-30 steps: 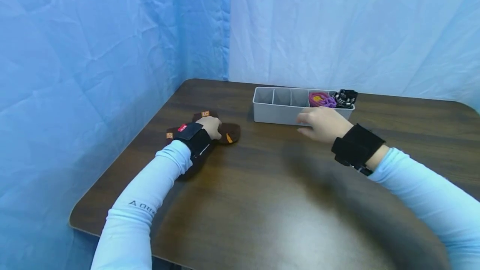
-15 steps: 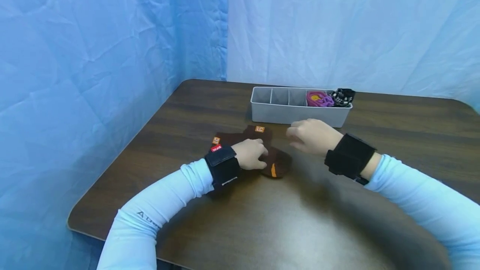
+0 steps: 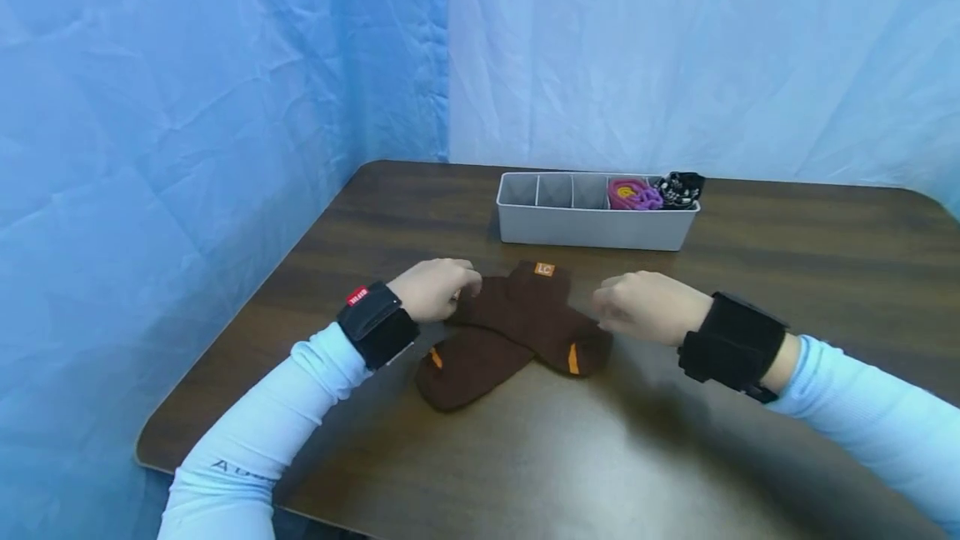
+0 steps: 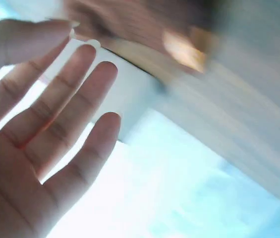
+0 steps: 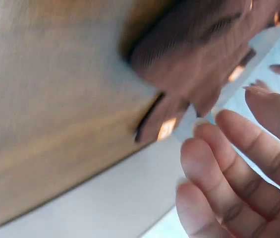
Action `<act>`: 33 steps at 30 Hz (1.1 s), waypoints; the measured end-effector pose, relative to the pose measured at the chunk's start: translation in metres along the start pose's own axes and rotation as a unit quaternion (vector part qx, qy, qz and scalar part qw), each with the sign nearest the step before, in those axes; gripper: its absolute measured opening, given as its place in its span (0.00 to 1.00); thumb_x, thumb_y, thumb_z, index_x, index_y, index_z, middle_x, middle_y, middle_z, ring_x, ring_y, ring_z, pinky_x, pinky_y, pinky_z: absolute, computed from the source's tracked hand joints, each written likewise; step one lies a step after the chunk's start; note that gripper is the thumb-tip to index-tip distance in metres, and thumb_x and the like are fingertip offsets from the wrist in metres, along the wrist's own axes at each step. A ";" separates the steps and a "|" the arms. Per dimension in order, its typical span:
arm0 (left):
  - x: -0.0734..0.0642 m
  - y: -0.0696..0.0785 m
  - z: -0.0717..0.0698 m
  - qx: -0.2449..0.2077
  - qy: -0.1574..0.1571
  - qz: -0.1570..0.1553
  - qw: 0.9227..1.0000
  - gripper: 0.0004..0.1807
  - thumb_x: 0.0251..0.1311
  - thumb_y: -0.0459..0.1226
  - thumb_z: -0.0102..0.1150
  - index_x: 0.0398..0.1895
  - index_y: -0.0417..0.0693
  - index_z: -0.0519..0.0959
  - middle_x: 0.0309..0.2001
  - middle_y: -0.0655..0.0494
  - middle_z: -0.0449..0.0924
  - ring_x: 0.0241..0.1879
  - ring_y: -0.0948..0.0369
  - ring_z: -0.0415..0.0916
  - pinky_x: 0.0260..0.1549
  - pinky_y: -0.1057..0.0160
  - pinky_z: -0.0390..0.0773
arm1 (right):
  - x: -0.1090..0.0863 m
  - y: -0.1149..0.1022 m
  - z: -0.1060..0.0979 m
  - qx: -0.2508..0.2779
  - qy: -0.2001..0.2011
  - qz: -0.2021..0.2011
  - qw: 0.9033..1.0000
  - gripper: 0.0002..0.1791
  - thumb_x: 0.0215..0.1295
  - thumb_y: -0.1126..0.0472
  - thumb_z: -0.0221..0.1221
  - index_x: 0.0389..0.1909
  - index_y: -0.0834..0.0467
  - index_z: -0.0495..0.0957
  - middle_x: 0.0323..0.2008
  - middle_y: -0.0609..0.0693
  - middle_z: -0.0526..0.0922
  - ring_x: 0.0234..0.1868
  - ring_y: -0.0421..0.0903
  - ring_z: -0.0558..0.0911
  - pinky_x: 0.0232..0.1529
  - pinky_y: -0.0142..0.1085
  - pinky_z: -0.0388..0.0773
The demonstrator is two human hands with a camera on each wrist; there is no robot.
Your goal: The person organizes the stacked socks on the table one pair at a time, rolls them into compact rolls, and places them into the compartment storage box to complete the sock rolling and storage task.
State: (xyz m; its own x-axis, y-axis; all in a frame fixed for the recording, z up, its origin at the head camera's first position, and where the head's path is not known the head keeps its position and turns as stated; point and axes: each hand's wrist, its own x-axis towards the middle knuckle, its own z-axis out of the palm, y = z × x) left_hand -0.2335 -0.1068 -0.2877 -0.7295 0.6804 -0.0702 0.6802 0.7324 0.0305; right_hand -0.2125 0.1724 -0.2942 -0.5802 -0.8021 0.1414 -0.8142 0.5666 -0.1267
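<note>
Right now, brown socks [image 3: 480, 369] lie crossed on the wood-grain table [image 3: 480, 473]; left hand [image 3: 437, 290] at their left edge, fingers nearly straight and slightly parted, contact unclear; right hand [image 3: 651, 307] just beside them, fingers loosely bent. Behind, a grey divided box [image 3: 588, 229] holds a purple bundle [image 3: 635, 195] and a black-and-white bundle [image 3: 679, 190].

The left hand [image 3: 433, 290], fingers slightly spread, and right hand [image 3: 651, 307], fingers loosely curved, are held forward, backs uppermost.
</note>
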 end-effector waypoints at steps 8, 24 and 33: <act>-0.005 -0.024 0.019 -0.021 -0.052 -0.034 0.998 0.20 0.40 0.24 0.57 0.41 0.46 0.77 0.42 0.55 0.72 0.45 0.58 0.71 0.46 0.61 0.70 | 0.007 -0.012 0.017 0.026 -0.073 -0.024 0.997 0.07 0.47 0.57 0.61 0.21 0.55 0.74 0.19 0.43 0.71 0.21 0.34 0.66 0.23 0.27 0.65; 0.001 -0.037 0.029 0.061 0.021 0.018 0.998 0.12 0.35 0.26 0.58 0.27 0.49 0.75 0.31 0.59 0.71 0.36 0.61 0.68 0.34 0.63 0.70 | 0.015 -0.015 0.027 -0.065 -0.074 -0.010 0.995 0.12 0.37 0.63 0.60 0.07 0.52 0.66 0.14 0.40 0.66 0.15 0.36 0.60 0.17 0.28 0.55; -0.008 -0.014 -0.004 0.060 0.207 0.069 0.974 0.08 0.41 0.30 0.51 0.29 0.47 0.72 0.26 0.59 0.69 0.27 0.63 0.65 0.28 0.66 0.67 | 0.007 0.011 0.003 -0.142 -0.007 0.033 0.989 0.07 0.37 0.64 0.64 0.12 0.52 0.74 0.16 0.42 0.72 0.18 0.39 0.69 0.22 0.33 0.66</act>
State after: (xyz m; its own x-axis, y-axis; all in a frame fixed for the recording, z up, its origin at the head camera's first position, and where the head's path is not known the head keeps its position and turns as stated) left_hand -0.2373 -0.1225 -0.2838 -0.5808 0.7419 0.3351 0.7589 0.6424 -0.1066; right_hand -0.2257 0.1728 -0.2981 -0.6333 -0.7632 0.1285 -0.7489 0.6462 0.1469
